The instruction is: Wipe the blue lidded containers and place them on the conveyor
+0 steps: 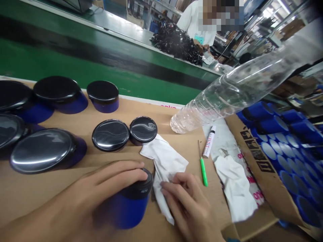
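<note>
Under my left hand [98, 185], a blue cylinder with a black top [132, 210] stands on the brown cardboard sheet [151, 232]. Its top edge bears small "DC5V" lettering. The fingers wrap over that top, and the thumb is hidden. Just to the right, my right hand [191, 205] pinches the side of a crumpled white cloth [170, 163] between thumb and fingers. The cloth lies on the cardboard, its upper end against a small black disc-topped piece [143, 129]. A larger one [110, 134] sits beside that.
Several blue cylinders with black tops [60, 89] stand at left. A clear plastic bottle [214, 97] leans upper right. Near it lie a paint marker [209, 143], a green-handled pick [203, 171] and another white cloth [236, 185]. A carton [259, 164] holds blue cylinders. A person [194, 20] sits opposite.
</note>
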### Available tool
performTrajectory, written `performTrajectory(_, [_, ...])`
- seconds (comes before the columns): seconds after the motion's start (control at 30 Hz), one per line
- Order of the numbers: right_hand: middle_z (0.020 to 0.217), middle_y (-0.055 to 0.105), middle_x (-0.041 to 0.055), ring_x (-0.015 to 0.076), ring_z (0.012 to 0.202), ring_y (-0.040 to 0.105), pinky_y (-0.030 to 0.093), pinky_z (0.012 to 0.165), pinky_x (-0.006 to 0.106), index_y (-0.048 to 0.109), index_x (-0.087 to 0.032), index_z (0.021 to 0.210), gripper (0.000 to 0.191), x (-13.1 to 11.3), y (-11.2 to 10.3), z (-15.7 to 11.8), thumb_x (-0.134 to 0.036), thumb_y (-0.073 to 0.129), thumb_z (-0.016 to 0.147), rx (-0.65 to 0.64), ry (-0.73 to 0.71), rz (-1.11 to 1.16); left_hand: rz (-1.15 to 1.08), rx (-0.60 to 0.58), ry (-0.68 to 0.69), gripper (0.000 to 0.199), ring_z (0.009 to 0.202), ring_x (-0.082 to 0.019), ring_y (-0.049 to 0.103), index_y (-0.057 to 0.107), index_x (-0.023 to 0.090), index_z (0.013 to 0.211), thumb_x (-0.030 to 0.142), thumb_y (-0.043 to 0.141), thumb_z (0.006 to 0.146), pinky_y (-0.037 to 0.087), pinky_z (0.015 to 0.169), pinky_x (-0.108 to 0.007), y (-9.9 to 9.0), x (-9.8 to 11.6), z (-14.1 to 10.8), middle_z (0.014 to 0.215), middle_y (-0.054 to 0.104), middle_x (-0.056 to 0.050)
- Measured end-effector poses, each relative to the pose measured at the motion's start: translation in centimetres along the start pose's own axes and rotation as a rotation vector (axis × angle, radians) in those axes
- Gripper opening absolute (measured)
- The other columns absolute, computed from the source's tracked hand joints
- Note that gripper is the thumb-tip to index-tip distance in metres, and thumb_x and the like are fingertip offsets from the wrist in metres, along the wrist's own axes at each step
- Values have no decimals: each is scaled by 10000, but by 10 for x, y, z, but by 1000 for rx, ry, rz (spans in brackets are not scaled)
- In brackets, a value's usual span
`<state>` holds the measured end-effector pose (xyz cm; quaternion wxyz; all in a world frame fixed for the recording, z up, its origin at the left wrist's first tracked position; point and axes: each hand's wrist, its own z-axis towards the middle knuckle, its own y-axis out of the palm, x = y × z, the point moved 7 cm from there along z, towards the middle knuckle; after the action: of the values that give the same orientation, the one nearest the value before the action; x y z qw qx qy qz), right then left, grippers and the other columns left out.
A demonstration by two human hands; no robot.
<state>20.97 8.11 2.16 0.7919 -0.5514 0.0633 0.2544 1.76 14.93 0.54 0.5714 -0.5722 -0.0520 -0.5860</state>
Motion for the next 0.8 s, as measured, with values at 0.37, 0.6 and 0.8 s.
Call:
performTrajectory(0.37, [924, 646, -47, 89, 835, 655, 522, 764, 196, 584, -251, 818, 147, -38, 34, 25, -132, 604, 900, 550, 511, 613, 106, -51, 69, 731, 1091, -236, 767, 483, 297, 1449, 202, 655, 746, 620, 953, -260, -2, -3, -7, 1327, 735, -14])
performTrajectory(0.6, [1006, 644, -46, 130, 956, 636, 493, 878, 261, 542, -250, 803, 185, -38, 38, 16, -123, 622, 910, 557, 572, 699, 259, 28, 124, 552, 1093, -109, 750, 506, 277, 1395, 241, 587, 850, 498, 1021, -106, -3, 9, 1, 1281, 744, 41])
performTrajectory(0.8, [959, 666, -70, 88, 878, 651, 481, 743, 190, 566, -257, 773, 192, -26, 62, 10, -281, 624, 955, 497, 898, 1098, 263, 2, 69, 520, 1091, -116, 754, 544, 255, 1344, 364, 648, 846, 480, 1030, -88, -2, 9, 0, 1231, 772, 23])
